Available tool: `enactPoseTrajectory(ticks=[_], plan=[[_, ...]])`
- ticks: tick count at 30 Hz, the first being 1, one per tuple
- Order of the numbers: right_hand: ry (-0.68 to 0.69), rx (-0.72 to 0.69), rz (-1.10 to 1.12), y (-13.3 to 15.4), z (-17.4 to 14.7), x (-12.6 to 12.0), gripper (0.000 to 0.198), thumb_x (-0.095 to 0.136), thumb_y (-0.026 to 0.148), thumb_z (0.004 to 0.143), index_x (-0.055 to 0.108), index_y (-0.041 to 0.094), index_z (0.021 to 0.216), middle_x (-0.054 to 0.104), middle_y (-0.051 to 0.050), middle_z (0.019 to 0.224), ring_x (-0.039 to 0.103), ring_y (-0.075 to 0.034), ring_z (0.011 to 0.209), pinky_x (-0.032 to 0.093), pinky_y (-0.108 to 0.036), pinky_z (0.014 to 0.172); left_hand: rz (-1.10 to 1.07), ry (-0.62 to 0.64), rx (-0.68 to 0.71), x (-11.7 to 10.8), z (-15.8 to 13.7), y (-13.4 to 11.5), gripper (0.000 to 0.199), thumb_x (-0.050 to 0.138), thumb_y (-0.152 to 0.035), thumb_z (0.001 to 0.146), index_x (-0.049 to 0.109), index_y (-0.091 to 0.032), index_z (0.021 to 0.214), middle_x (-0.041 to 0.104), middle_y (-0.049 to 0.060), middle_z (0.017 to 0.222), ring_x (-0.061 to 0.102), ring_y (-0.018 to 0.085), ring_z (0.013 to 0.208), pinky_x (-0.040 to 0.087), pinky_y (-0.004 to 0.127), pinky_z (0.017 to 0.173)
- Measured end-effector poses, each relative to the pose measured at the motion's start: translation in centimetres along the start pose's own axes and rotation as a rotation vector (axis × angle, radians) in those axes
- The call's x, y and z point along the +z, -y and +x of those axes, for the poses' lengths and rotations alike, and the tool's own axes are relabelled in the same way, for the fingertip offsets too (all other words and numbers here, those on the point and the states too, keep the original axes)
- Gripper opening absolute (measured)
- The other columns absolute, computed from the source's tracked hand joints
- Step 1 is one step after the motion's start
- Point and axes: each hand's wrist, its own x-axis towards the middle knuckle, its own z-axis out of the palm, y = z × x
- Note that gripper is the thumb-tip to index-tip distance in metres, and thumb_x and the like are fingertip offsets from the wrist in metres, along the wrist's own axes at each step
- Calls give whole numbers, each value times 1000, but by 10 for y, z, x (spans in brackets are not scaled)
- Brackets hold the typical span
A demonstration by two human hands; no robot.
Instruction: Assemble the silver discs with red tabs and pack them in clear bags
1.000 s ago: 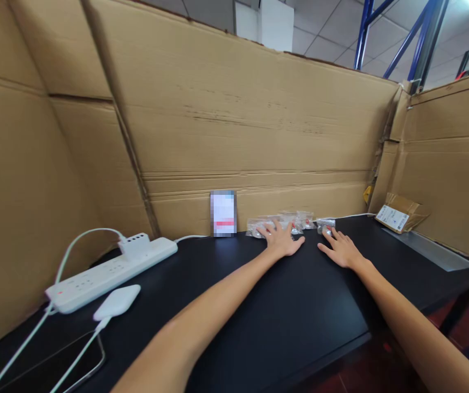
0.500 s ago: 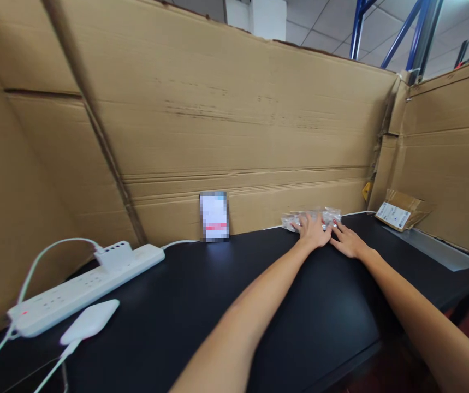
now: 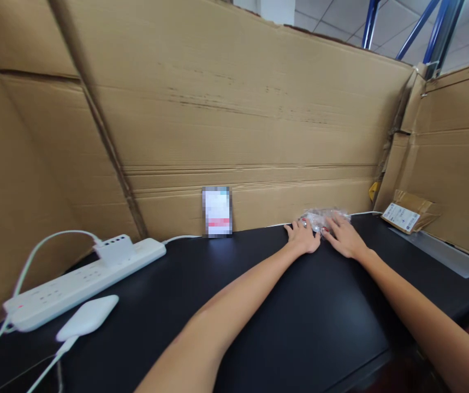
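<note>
A crumpled clear plastic bag (image 3: 320,216) lies at the back of the black table, close to the cardboard wall. My left hand (image 3: 302,238) rests at the bag's left front edge, palm down and fingers apart. My right hand (image 3: 345,238) lies over the right part of the bag with its fingers stretched out. Both hands are open, touching the plastic without a grip that I can see. Fingers partly cover the bag, and what it contains, if anything, I cannot make out.
A phone-like panel (image 3: 218,213), blurred out, leans on the cardboard wall (image 3: 259,131). On the left are a white power strip (image 3: 90,284) with a plugged-in charger (image 3: 115,249) and a white pad (image 3: 89,318) on a cable. A labelled cardboard packet (image 3: 407,213) stands at right.
My left hand has slid left from the bag's middle to its left front edge. My right hand has moved up onto the bag's right part. The view has shifted slightly.
</note>
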Motion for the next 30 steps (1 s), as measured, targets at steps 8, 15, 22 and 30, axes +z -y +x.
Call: enactPoseTrajectory(ticks=[8, 15, 22, 30], plan=[[182, -62, 49, 15, 0, 1, 67, 33, 50, 93, 38, 7, 144, 32, -17, 151, 25, -29, 142, 19, -42, 115, -78, -233, -106, -4, 14, -6, 39, 37, -35, 91, 57, -16, 118, 58, 19, 120, 47, 33, 116, 32, 47, 95], [-48, 25, 20, 25, -14, -18, 60, 34, 44, 94, 35, 12, 145, 27, -15, 154, 20, -29, 143, 14, -46, 115, -132, -184, -300, -6, 29, 6, 56, 59, -57, 75, 63, -10, 106, 59, 23, 118, 46, 39, 117, 33, 47, 95], [-178, -1, 120, 37, -38, -37, 43, 38, 31, 93, 49, 13, 131, 52, -17, 132, 45, -30, 125, 34, -43, 106, -727, -204, -21, -13, 0, 39, 30, 69, -32, 74, 59, -18, 98, 69, 7, 99, 62, 21, 92, 44, 29, 79], [-169, -141, 358, 90, -61, -63, 27, 45, 40, 95, 60, 20, 104, 66, -6, 86, 61, -20, 76, 45, -33, 76, -1330, 150, 291, -47, -90, 63, 39, 72, -43, 74, 65, -12, 96, 67, 5, 82, 58, 12, 69, 41, 22, 60]])
